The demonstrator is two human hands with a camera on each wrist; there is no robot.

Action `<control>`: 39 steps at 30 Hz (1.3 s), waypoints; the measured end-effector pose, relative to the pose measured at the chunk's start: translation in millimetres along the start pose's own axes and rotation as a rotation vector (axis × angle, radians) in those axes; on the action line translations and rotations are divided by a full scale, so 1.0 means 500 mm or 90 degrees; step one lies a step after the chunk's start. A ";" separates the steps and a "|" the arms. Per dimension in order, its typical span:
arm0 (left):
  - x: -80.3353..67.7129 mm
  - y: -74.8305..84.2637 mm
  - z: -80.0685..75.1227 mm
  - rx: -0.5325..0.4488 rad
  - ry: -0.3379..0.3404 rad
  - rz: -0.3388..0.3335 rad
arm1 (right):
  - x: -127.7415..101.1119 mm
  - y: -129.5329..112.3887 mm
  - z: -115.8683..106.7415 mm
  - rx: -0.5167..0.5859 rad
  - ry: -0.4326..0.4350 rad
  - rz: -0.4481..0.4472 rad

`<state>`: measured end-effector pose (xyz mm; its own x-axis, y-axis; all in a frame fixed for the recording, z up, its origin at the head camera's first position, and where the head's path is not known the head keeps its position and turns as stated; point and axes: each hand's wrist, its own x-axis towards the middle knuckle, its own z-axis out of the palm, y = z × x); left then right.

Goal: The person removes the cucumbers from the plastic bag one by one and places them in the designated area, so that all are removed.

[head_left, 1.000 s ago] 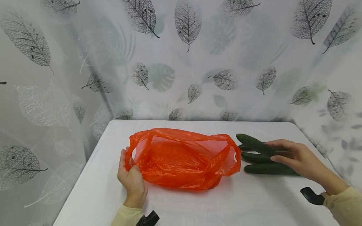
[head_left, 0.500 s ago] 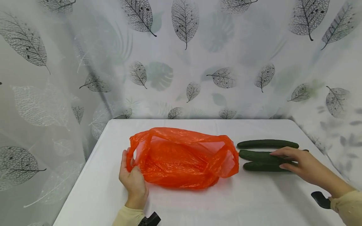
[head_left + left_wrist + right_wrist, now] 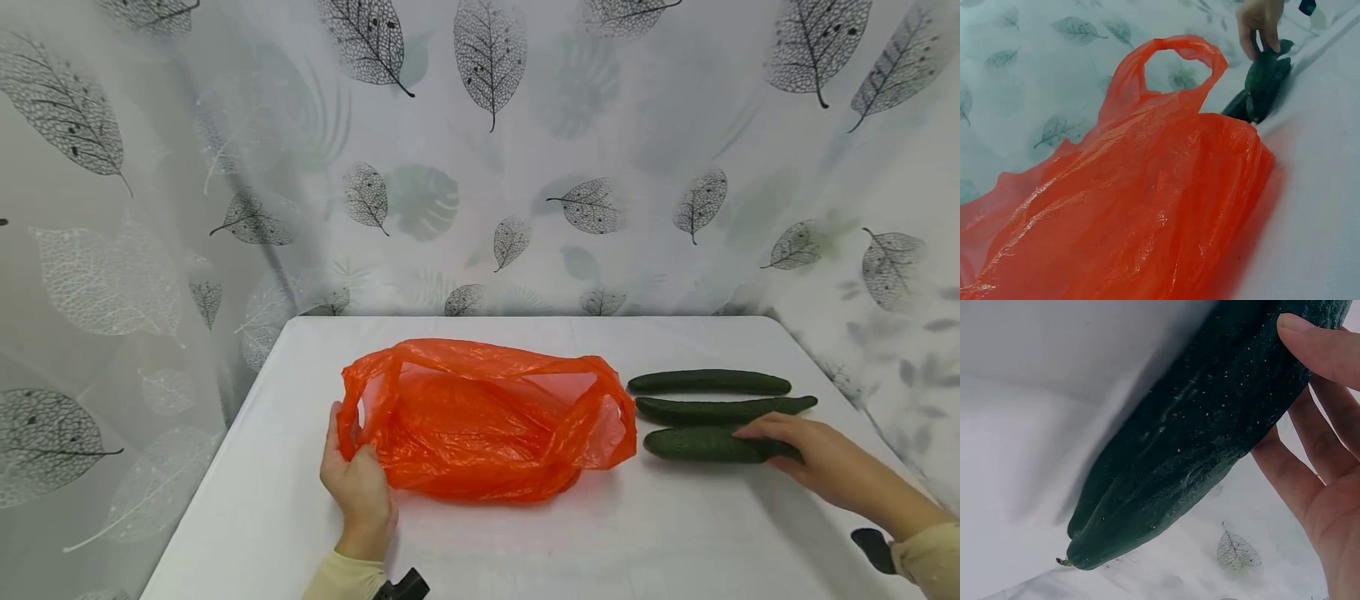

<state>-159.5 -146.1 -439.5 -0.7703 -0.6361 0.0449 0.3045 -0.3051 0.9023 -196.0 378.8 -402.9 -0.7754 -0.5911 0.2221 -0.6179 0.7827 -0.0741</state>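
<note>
An orange plastic bag point(image 3: 480, 425) lies on the white table with its mouth spread open toward the back. My left hand point(image 3: 360, 496) holds its left handle loop, fingers behind and thumb in front; the left wrist view shows the bag but not this hand. Dark green cucumbers lie to the right of the bag. My right hand point(image 3: 802, 450) grips the nearest cucumber point(image 3: 697, 446) near its right end. In the right wrist view, the thumb is on one side of that cucumber point(image 3: 1179, 450) and the fingers on the other, with a second tip showing alongside.
Two more cucumbers lie behind the gripped one, a middle cucumber point(image 3: 720, 410) and a far cucumber point(image 3: 708, 382). The bag's right handle point(image 3: 1179, 47) stands up close to their left ends. A leaf-printed curtain point(image 3: 510, 167) hangs behind and beside the table point(image 3: 525, 550).
The right hand has moved toward the near right, from a slanted cucumber to the nearest one. The cucumbers lie roughly parallel now. The left hand keeps its hold with slight movement.
</note>
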 end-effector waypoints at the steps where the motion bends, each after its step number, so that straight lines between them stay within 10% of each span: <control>1: -0.001 -0.001 0.000 -0.005 -0.003 0.000 | -0.002 0.000 0.003 -0.004 -0.003 0.001; 28: -0.033 -0.013 0.008 0.026 -0.050 -0.038 | -0.019 -0.009 0.056 -0.049 -0.042 0.039; 32: -0.038 0.000 0.009 0.035 -0.080 0.014 | -0.022 -0.010 0.052 -0.055 -0.048 0.060; 39: -0.010 0.070 0.014 -0.026 -0.130 0.235 | -0.028 -0.009 0.039 -0.037 -0.069 0.080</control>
<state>-149.0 -148.8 -404.9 -0.6992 -0.5558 0.4498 0.5998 -0.1135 0.7921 -184.9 379.7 -424.5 -0.8574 -0.5030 0.1087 -0.5091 0.8599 -0.0373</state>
